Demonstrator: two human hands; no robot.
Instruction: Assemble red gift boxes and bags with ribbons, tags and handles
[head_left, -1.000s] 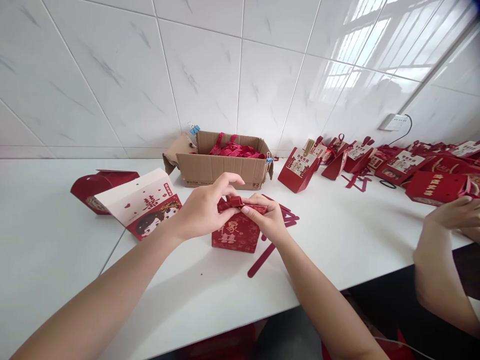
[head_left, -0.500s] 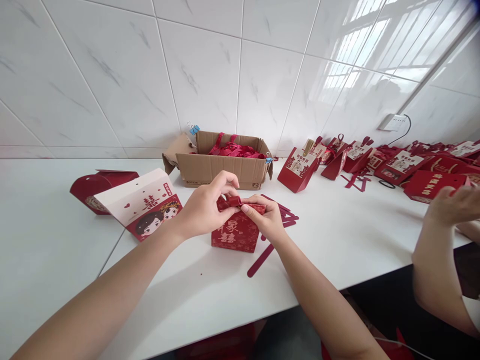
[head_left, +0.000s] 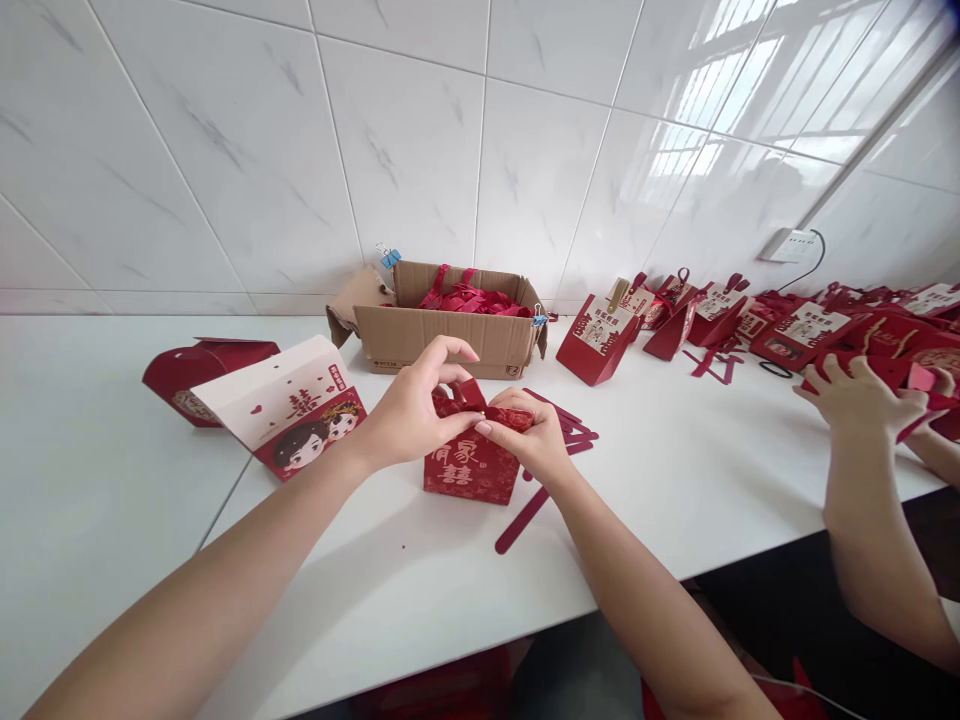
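Observation:
A small red gift box [head_left: 471, 482] with pale printed characters stands upright on the white table in front of me. My left hand [head_left: 411, 412] pinches a looped red strap [head_left: 470, 394] at the box's top edge, thumb toward me. From the other side my right hand [head_left: 531, 432] grips the top of the box, its thumb meeting the left thumb at the strap's base. A tiny bright spot shows between the two thumbs; its nature is too small to tell. Several loose dark red strips [head_left: 522, 520] lie beside and behind the box, to the right.
Behind stands a cardboard box [head_left: 442, 338] of red straps, with blue binder clips. An unfolded printed card box [head_left: 277, 410] and a red box [head_left: 210, 375] stand left. Finished-looking red boxes [head_left: 596, 340] crowd the right, where another person's hands [head_left: 862, 400] handle red pieces.
The strap loop between my fingers has opened and risen slightly; my hands stay at the box top. At right, the other person's hand has turned and spread its fingers over red pieces.

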